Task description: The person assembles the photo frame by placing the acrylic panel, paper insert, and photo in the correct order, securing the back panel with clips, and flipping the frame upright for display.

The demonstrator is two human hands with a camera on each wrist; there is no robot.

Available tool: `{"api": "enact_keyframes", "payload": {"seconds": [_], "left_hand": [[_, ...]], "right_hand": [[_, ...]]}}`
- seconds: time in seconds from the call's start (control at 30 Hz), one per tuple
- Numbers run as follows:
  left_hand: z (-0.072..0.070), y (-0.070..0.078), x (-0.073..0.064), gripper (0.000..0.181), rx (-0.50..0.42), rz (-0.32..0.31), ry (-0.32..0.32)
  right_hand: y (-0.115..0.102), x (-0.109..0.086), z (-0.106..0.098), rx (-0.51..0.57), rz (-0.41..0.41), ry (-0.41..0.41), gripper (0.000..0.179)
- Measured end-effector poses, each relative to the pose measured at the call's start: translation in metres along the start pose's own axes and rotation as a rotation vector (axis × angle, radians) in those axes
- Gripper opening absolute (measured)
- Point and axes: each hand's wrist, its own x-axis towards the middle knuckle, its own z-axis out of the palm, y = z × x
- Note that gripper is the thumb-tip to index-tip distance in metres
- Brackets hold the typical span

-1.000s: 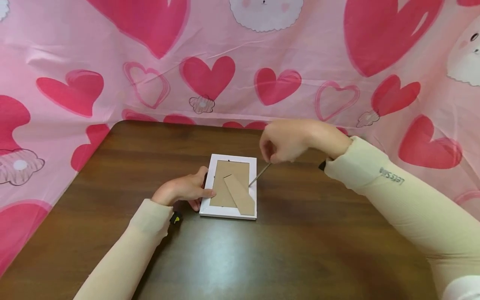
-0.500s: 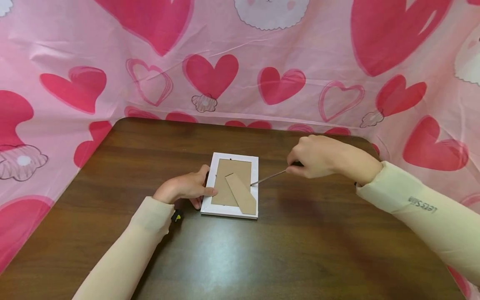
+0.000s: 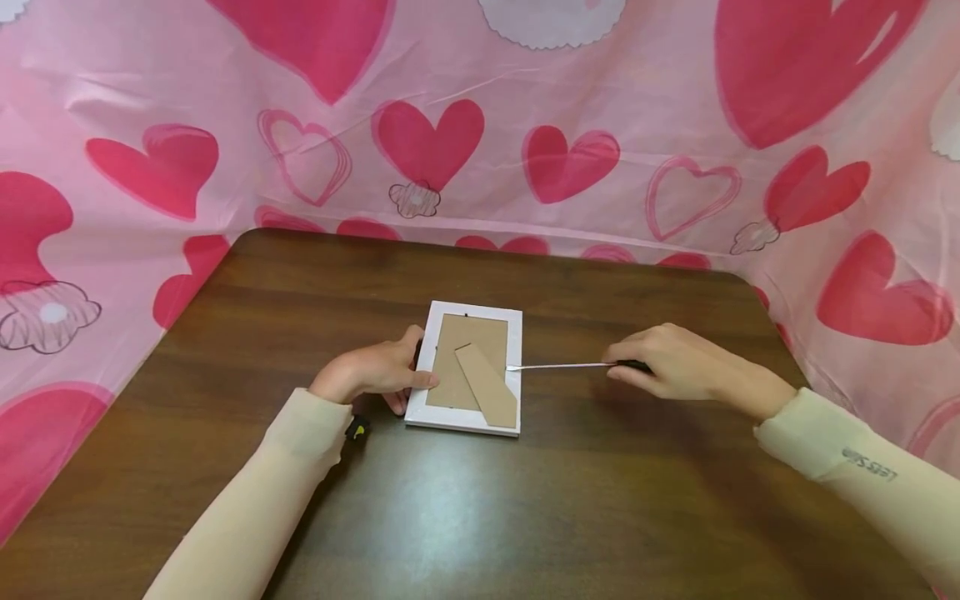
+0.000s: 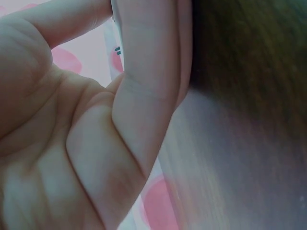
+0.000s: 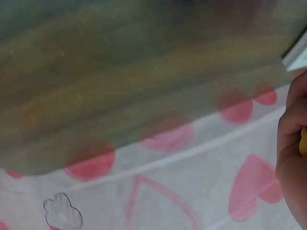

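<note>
Under thumb of L hand (image 3: 375,369): white frame (image 3: 468,367), back up.
L fingers clamped on edge; R hand (image 3: 678,362) clamped on thin tool (image 3: 562,366), tip at edge opp. L fingers.

table (image 3: 637,500): dark brown, wood-grained, rounded far corners, shiny at lower middle of view | on it: white picture frame (image 3: 452,375), brown back up, around center of view

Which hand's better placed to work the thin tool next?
Right, most likely: the right grip holds the thin tool, its tip at the right border of the picture frame. The left grip pinches the frame's opposite side, so it seems better suited to steadying.
</note>
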Motion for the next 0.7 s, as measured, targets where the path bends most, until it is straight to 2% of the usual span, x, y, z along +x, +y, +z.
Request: {"api": "enact_keyframes", "payload": {"seconds": [0.2,0.37,0.53,0.7], "left_hand": [[0.0,-0.001,-0.001,0.056,0.002,-0.019,0.002],[0.002,0.001,-0.003,0.052,0.008,-0.001,0.001],[0.0,0.002,-0.004,0.055,0.041,0.011,0.002],[-0.002,0.002,-0.006,0.06,0.057,-0.003,-0.004]], "right_hand": [[-0.002,-0.005,0.012,-0.037,0.027,0.021,0.021],[-0.001,-0.009,0.016,-0.108,-0.012,0.051,0.025],[0.001,-0.007,0.01,-0.166,-0.049,0.039,0.024],[-0.003,0.005,-0.002,-0.208,-0.074,-0.009,0.017]]}}
